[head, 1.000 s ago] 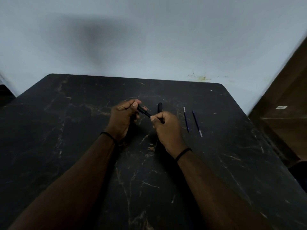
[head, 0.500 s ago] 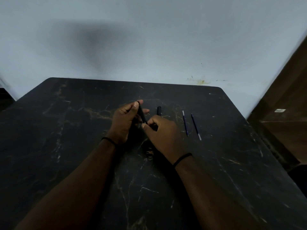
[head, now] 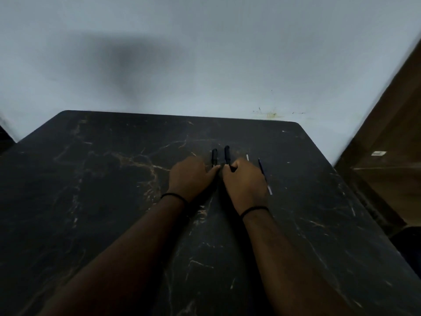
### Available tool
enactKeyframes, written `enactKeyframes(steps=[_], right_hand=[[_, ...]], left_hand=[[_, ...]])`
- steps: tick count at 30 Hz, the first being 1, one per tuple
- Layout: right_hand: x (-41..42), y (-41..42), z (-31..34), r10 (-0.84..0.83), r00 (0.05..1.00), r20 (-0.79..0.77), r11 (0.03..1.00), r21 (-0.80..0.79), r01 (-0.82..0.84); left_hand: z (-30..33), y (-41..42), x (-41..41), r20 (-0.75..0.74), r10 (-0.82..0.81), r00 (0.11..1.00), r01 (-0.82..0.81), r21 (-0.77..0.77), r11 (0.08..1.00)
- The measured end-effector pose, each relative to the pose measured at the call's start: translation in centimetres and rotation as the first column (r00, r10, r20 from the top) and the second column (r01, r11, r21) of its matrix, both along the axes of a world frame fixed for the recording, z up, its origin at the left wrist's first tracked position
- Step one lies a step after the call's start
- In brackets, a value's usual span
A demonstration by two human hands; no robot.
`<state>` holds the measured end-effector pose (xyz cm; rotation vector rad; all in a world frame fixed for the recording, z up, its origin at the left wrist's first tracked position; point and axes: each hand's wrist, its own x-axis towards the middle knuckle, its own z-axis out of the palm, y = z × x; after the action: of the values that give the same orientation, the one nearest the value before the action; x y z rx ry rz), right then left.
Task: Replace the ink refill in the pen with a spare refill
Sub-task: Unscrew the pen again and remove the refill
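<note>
Two short black pen parts lie side by side, pointing away from me, on the black marble table (head: 114, 201). My left hand (head: 191, 176) rests on the table with its fingertips pinching the near end of the left pen part (head: 214, 155). My right hand (head: 246, 181) is curled, its fingertips at the near end of the right pen part (head: 227, 154); whether it grips that part is hidden. One thin blue refill (head: 264, 175) lies just right of my right hand. Only the far tip of a second refill (head: 247, 157) shows above my knuckles.
The table's far edge meets a pale wall (head: 205, 65). A brown wooden panel (head: 391, 133) stands past the table's right edge. Both wrists wear thin black bands.
The pen held up between both hands has come apart. My left hand has lowered its black part to the table beside the one lying there. Both hands moved forward and down.
</note>
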<state>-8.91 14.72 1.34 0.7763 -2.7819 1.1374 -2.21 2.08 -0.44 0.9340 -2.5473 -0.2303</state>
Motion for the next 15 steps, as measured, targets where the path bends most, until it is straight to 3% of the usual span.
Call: enactKeyframes(steps=[8,15], right_hand=[[0.0,-1.2,-0.7,0.035,0.996,-0.086,0.995,0.100,-0.026],[0.7,-3.0,-1.3,0.091,0.981,-0.173,0.988,0.139,-0.067]], left_hand=[[0.3,-0.4,-0.4,0.103,-0.012,0.995,0.010,0.024,1.000],[0.7,-2.4,2.3,-0.073,0.192,0.979,-0.183,0.110,0.977]])
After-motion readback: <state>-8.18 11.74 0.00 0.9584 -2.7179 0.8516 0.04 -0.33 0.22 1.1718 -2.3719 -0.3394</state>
